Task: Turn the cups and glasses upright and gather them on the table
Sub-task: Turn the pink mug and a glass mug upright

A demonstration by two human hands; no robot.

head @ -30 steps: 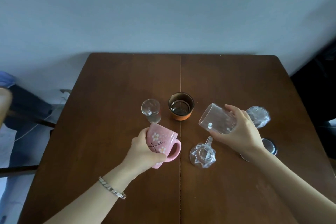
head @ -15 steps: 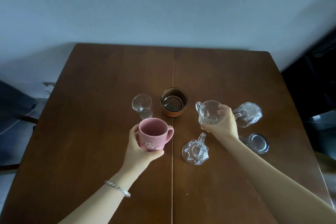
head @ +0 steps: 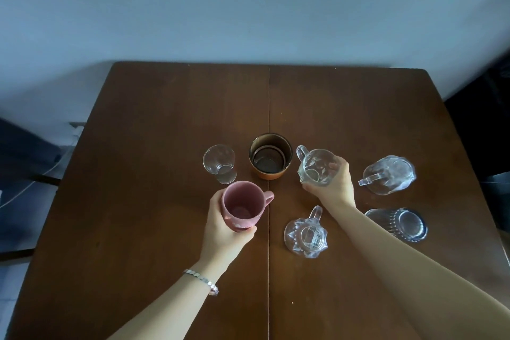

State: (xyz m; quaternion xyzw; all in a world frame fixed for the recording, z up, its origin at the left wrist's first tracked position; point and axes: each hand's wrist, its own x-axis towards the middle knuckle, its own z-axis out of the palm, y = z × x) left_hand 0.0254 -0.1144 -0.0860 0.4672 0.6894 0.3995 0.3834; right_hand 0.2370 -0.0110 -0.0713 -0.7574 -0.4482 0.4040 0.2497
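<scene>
Left hand (head: 220,225) I see wrapped around the pink mug (head: 242,205), mouth up, near table (head: 138,201) centre; right hand (head: 332,188) grips a clear glass mug (head: 317,167), upright beside the brown cup (head: 270,156). Small glass (head: 219,163) stands upright; two glass mugs (head: 305,234) (head: 387,174) and a tumbler (head: 397,223) aren't upright.

So on the table (head: 165,229) I count seven drinking things total: one pink mug (head: 242,205), one brown cup (head: 270,156), three clear glass mugs with handles (head: 317,167) (head: 389,174) (head: 305,234), and two plain glasses (head: 219,161) (head: 400,223).
</scene>
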